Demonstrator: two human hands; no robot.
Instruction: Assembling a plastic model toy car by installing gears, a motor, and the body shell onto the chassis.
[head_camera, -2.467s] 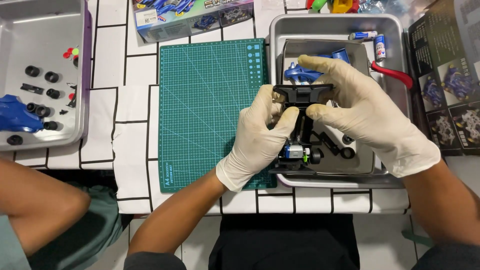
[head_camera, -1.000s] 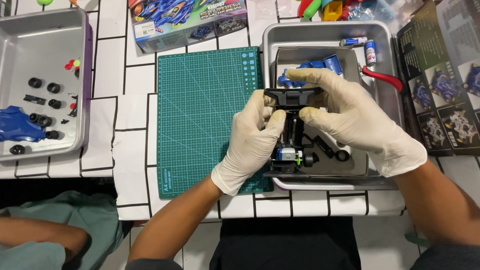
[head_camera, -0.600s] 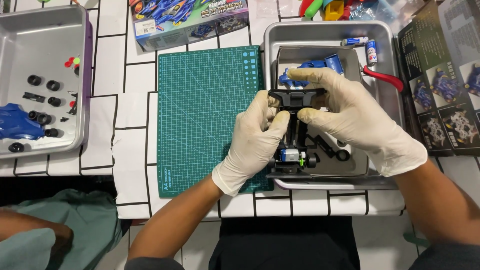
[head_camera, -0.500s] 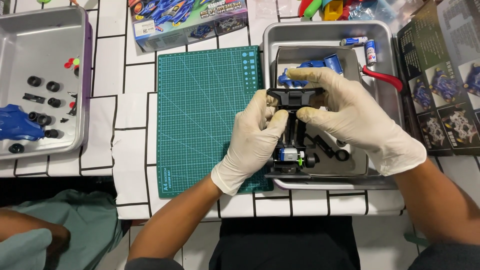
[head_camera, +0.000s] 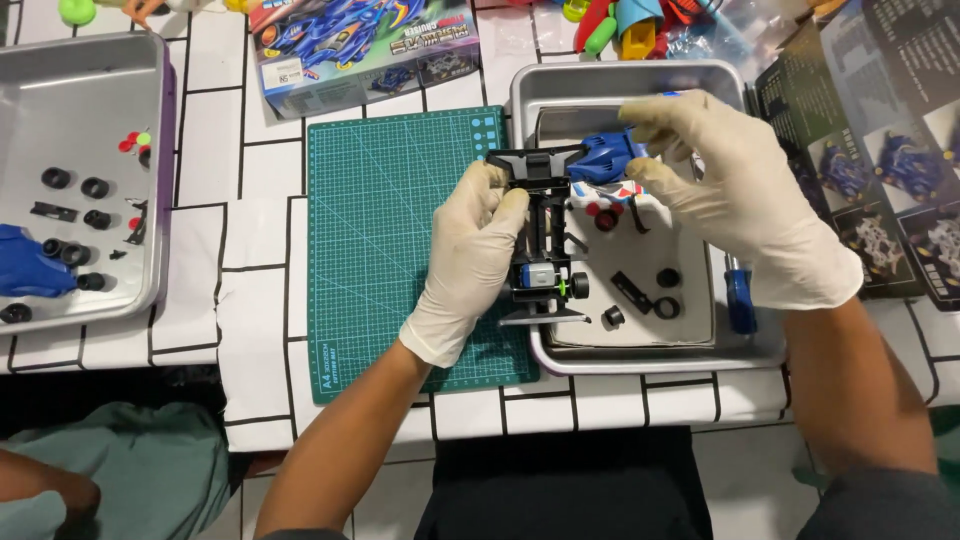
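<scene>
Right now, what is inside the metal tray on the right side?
Inside the metal tray lie small black rings, a blue car body and a blue-handled screwdriver. The right hand and the black chassis cover the rest.

Cutting mat (head_camera: 390, 240) between two trays (head_camera: 90, 70) (head_camera: 640, 355), kit box (head_camera: 360, 50) behind it, chassis (head_camera: 545, 245) over the right tray's edge.

Bright, even light from above — shadows under the hands are soft and short. The left tray (head_camera: 80, 75) shows a pale glare streak on its metal floor. Focus is sharp at centre; the far corners bend slightly.
</scene>
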